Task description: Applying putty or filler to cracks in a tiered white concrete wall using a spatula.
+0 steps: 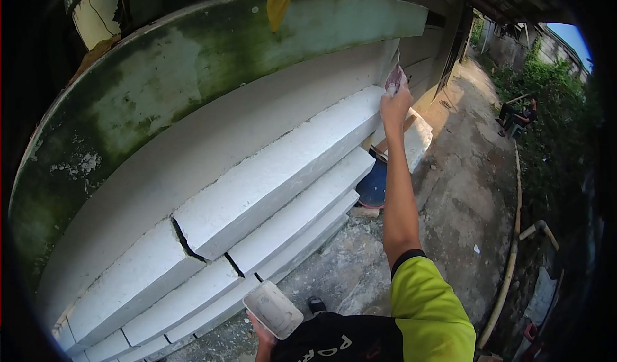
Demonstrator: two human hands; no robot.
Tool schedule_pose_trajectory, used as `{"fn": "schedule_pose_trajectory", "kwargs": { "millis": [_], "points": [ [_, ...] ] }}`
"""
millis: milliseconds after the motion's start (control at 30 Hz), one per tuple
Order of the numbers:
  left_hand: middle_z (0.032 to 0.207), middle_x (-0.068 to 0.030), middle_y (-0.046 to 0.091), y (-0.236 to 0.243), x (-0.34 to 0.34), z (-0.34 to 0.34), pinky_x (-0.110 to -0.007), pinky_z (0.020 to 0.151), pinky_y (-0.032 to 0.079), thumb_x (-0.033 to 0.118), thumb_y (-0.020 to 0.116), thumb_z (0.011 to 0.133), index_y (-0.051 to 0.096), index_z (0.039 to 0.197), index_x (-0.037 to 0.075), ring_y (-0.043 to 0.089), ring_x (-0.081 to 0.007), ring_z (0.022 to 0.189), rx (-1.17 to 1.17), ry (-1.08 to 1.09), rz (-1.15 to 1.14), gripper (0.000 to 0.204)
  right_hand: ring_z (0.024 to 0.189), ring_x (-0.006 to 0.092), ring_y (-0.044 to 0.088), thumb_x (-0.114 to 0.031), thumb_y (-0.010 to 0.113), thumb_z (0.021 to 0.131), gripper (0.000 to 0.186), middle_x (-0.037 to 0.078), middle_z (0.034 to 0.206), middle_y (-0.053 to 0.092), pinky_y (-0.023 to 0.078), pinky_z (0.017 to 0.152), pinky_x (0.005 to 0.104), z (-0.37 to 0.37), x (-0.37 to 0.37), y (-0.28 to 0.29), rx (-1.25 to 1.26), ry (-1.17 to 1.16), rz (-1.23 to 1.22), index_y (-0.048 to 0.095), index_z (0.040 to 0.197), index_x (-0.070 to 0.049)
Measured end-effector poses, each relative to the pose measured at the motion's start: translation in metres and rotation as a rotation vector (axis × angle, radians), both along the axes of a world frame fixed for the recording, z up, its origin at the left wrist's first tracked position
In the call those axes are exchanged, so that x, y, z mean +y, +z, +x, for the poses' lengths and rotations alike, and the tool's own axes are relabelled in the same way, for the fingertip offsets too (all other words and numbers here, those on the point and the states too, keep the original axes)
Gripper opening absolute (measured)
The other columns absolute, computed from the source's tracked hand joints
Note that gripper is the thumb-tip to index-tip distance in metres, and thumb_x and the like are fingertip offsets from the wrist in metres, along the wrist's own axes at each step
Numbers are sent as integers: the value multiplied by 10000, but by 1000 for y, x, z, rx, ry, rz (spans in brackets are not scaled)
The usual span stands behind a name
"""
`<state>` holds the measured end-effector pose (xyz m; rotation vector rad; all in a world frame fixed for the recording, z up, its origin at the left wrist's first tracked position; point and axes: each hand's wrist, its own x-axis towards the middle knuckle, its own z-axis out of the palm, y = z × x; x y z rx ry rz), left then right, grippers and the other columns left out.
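Note:
My right hand (pixel 397 101) is raised at the far end of the top white block step (pixel 276 169), gripping a small pinkish-purple tool (pixel 395 76) smeared with white material, near the pale wall (pixel 231 130). Its exact shape is hard to make out. Down at the lower middle, my left hand (pixel 262 331) holds a rectangular pale plastic container (pixel 273 307), its inside stained grey. The container is beside the lower white steps (pixel 212 317), which have dark gaps between blocks.
A mossy green curved ledge (pixel 148 72) runs above the steps. Past their far end are a blue tub (pixel 373 185) and pale boards (pixel 418 140). A concrete path (pixel 463 188) runs along the right, edged by pipes (pixel 514 253) and plants. A seated person (pixel 520 114) is farther back.

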<state>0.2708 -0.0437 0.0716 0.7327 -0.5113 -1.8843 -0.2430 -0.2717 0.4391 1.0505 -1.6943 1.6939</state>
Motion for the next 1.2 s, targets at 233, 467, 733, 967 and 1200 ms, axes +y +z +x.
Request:
{"fn": "schedule_pose_trajectory", "kwargs": {
  "millis": [233,467,733,967,1200],
  "points": [
    [1400,-89,433,3,7,0,-407,1067,347,633,217,958,312,1446,100,446,-271,1246,-9,22,-18,728,856,489,590,55,509,762,483,323,902,622,468,795,480,96,19,9,104,243,162,530,1244,37],
    [1406,-86,426,25,8,-8,-415,1074,340,628,217,960,312,1448,105,439,-275,1256,-95,18,5,722,850,465,608,35,521,766,472,313,873,627,474,796,482,16,8,15,15,-113,148,547,1237,29],
    [1414,-95,421,3,8,1,-430,1067,349,650,224,947,313,1447,108,438,-294,1259,-42,15,6,743,869,439,619,20,530,801,301,293,892,631,483,783,416,110,22,20,23,298,186,591,1092,65],
    [1371,-111,462,40,8,-21,-479,1015,404,658,198,941,316,1444,126,494,-317,1202,-101,-10,-2,742,855,399,644,18,531,811,321,252,919,664,495,785,393,9,-1,25,-82,62,-36,595,1125,49],
    [1321,-124,509,34,1,-21,-503,969,450,655,176,941,329,1435,130,551,-328,1136,-22,7,28,737,832,469,597,43,516,787,393,287,899,637,486,763,432,121,14,16,-18,257,101,578,1175,46]
  ]
}}
